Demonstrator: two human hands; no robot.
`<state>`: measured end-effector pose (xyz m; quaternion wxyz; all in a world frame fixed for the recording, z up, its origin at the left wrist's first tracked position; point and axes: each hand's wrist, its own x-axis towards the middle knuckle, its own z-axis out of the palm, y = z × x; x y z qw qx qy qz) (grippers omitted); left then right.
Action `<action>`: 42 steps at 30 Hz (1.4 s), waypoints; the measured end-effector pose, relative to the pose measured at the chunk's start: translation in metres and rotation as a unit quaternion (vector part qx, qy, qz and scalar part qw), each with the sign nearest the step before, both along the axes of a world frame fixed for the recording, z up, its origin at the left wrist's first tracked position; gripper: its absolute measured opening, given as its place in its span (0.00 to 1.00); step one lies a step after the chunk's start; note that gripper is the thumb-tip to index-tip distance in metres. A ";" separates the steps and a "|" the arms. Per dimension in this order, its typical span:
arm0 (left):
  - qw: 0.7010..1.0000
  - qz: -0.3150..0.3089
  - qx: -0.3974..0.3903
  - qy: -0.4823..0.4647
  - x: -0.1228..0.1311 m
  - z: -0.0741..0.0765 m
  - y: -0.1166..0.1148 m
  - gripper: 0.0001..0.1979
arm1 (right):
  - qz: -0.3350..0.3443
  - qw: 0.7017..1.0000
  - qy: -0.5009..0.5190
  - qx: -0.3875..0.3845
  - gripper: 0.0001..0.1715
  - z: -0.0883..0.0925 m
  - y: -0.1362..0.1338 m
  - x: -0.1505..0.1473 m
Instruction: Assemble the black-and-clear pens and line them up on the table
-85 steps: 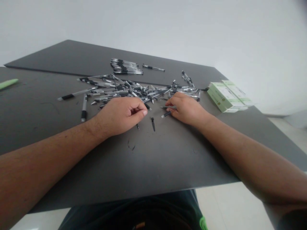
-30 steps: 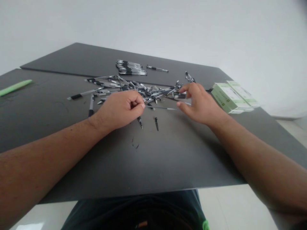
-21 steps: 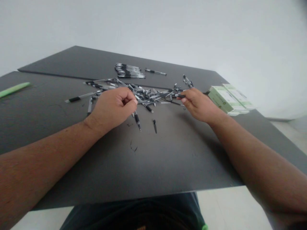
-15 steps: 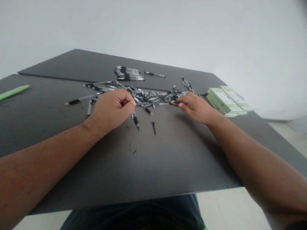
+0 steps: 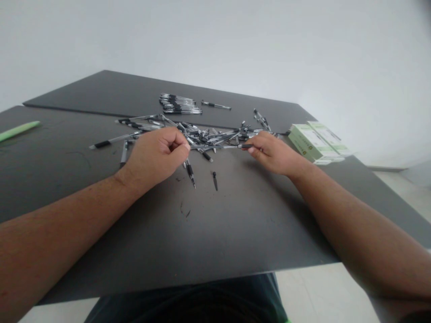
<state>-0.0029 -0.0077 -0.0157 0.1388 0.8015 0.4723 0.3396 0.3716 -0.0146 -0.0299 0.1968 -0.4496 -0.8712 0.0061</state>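
My left hand (image 5: 160,152) is closed in a pinch at the left edge of a loose heap of pens (image 5: 205,134). From its fingertips a slim pen (image 5: 222,146) stretches level to the right, with a clear barrel and a dark part at its right end. My right hand (image 5: 271,152) pinches that dark end between thumb and fingers. The exact tips inside both hands are hidden. Below the pen, a small black pen cap (image 5: 214,181) lies on the table, and a pen (image 5: 190,172) with a black grip points toward me beside my left hand.
Behind the heap lies a neat row of pens (image 5: 180,104), with a single pen (image 5: 216,105) to its right. Green and white boxes (image 5: 313,141) are stacked at the right. A pale green stick-like object (image 5: 20,130) lies at the far left of the dark table (image 5: 202,233).
The dark end in my right hand has dropped slightly and now lines up with the rod from my left hand. My left hand has barely moved. The view shifted a little.
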 end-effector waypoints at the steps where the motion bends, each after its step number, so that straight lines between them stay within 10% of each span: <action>1: 1.000 -0.001 0.001 0.002 0.000 0.000 0.000 0.07 | 0.000 1.000 -0.002 -0.001 0.26 0.000 0.000 0.000; 42: 0.999 -0.026 0.004 0.021 0.005 -0.003 -0.003 0.08 | 0.002 1.000 0.000 -0.020 0.22 -0.002 -0.005 -0.010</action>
